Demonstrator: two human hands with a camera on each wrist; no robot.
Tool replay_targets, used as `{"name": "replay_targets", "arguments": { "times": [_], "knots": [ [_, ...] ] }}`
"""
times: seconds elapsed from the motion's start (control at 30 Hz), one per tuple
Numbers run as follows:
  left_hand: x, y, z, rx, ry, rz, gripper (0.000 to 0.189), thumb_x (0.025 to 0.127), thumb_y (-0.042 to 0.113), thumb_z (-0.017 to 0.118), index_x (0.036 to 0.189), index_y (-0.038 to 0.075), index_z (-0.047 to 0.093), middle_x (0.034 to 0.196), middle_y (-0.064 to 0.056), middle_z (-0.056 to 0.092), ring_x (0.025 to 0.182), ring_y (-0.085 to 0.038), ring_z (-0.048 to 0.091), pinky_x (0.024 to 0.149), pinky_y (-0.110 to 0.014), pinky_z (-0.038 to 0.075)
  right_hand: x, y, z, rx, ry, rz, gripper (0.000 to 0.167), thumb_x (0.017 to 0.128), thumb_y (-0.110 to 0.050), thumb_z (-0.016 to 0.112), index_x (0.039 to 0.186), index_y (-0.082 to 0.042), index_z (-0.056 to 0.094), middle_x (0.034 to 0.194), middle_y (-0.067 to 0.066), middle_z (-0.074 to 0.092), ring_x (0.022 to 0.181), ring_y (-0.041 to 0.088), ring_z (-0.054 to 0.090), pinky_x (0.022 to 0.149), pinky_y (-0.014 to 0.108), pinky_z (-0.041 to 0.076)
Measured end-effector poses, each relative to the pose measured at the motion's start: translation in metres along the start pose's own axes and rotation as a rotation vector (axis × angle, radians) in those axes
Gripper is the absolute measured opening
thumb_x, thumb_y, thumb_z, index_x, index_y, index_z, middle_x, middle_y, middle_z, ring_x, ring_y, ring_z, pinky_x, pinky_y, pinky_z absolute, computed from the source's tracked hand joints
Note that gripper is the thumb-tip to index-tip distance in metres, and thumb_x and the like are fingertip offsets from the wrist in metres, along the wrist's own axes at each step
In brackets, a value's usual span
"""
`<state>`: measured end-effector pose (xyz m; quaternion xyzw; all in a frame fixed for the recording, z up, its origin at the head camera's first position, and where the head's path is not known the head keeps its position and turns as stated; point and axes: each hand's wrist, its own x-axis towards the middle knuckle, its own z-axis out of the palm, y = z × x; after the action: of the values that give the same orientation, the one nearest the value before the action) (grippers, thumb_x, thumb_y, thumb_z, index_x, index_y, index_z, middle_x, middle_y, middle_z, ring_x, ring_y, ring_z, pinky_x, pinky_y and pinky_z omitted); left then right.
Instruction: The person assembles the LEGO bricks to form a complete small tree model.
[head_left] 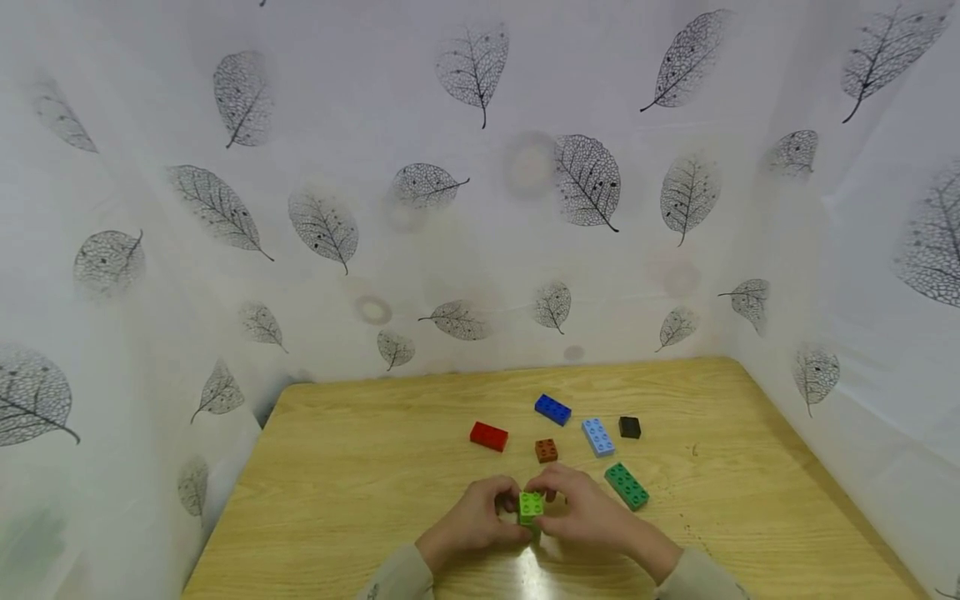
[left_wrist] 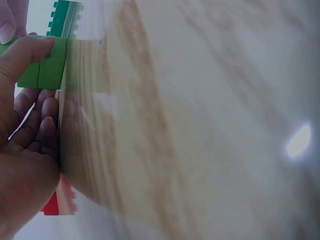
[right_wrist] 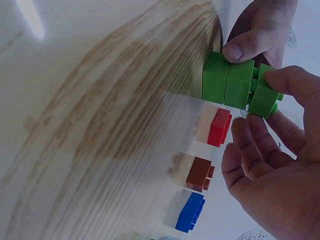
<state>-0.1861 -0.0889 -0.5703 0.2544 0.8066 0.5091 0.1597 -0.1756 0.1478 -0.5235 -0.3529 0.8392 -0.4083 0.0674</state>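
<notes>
A small stack of lime-green toy bricks (head_left: 531, 503) stands on the table between both hands. In the right wrist view, two lower green bricks (right_wrist: 226, 80) sit flush together. The top brick (right_wrist: 261, 96) stands slightly apart from them, with studs visible in the gap. My right hand (head_left: 588, 510) pinches this top brick between thumb and fingers. From the other side, my left hand (head_left: 480, 518) holds the lower bricks, its thumb (left_wrist: 42, 47) lying along them. Its other fingers are partly hidden behind the stack in the right wrist view.
Beyond the hands lie a red brick (head_left: 489, 437), a brown brick (head_left: 546, 451), a dark blue brick (head_left: 552, 409), a light blue brick (head_left: 597, 437) and a black brick (head_left: 630, 427). A dark green brick (head_left: 626, 487) is beside the right hand. A leaf-patterned curtain (head_left: 510, 250) encloses the wooden table (head_left: 337, 467).
</notes>
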Motion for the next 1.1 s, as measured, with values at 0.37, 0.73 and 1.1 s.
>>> {"name": "replay_targets", "arguments": {
  "times": [0.37, 0.73, 1.1],
  "knots": [
    [0.0009, 0.0024, 0.0001, 0.002, 0.006, 0.014, 0.028, 0.079, 0.025, 0.088, 0.096, 0.020, 0.067, 0.091, 0.012, 0.064, 0.084, -0.004, 0.059, 0.076, -0.022, 0.049, 0.0005, 0.0004, 0.0001, 0.002, 0.005, -0.010, 0.031, 0.088, -0.015, 0.077, 0.118, -0.017, 0.069, 0.107, -0.009, 0.061, 0.091, 0.018, 0.060, 0.078, 0.032, 0.053],
    [0.0000, 0.0026, 0.0018, 0.002, 0.015, -0.002, 0.028, 0.077, 0.025, 0.088, 0.095, 0.020, 0.067, 0.091, 0.012, 0.063, 0.085, -0.006, 0.060, 0.076, -0.022, 0.049, -0.0038, 0.0000, 0.0020, 0.037, 0.016, -0.033, 0.031, 0.088, -0.013, 0.077, 0.117, -0.017, 0.067, 0.108, -0.007, 0.061, 0.091, 0.017, 0.061, 0.077, 0.030, 0.054],
    [-0.0012, 0.0025, 0.0016, -0.028, 0.005, 0.033, 0.026, 0.080, 0.026, 0.087, 0.096, 0.020, 0.067, 0.091, 0.008, 0.063, 0.082, -0.006, 0.058, 0.074, -0.023, 0.050, -0.0040, 0.0057, 0.0049, 0.047, 0.025, -0.036, 0.033, 0.087, -0.011, 0.078, 0.118, -0.016, 0.068, 0.107, -0.008, 0.062, 0.090, 0.014, 0.060, 0.076, 0.029, 0.054]
  ]
}}
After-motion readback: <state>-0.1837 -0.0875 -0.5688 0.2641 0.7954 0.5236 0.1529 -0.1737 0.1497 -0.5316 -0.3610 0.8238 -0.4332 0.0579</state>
